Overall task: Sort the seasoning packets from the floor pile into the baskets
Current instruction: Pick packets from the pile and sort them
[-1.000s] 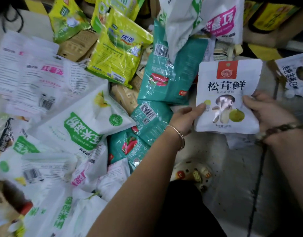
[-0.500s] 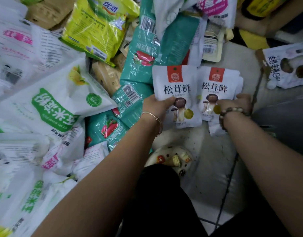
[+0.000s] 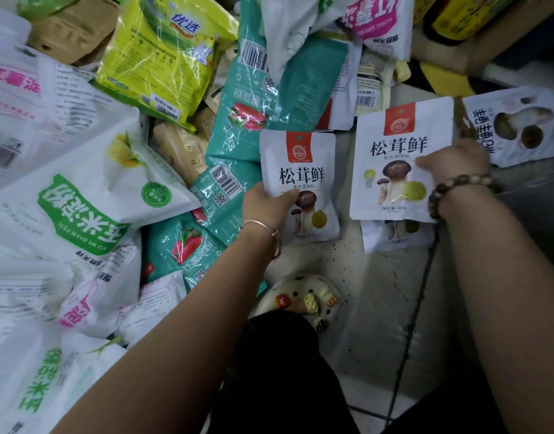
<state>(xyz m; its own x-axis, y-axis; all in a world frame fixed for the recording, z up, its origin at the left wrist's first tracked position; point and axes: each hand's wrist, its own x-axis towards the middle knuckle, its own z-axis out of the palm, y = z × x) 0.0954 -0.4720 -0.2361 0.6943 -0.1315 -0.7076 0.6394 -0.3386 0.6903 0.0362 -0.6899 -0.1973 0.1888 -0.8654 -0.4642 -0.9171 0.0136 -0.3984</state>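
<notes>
Left hand grips one mushroom packet, right hand another, both upright, red labels away. Beneath the right packet a third lies mostly hidden, apparently alike.

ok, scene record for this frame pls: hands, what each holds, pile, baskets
left hand: grips a white mushroom packet by its lower left edge
right hand: grips a second matching packet by its right edge
under right packet: another matching packet, partly covered
pile: mixed white, teal and yellow bags on the floor, left and ahead
baskets: none in view
foot: patterned shoe between the arms
</notes>
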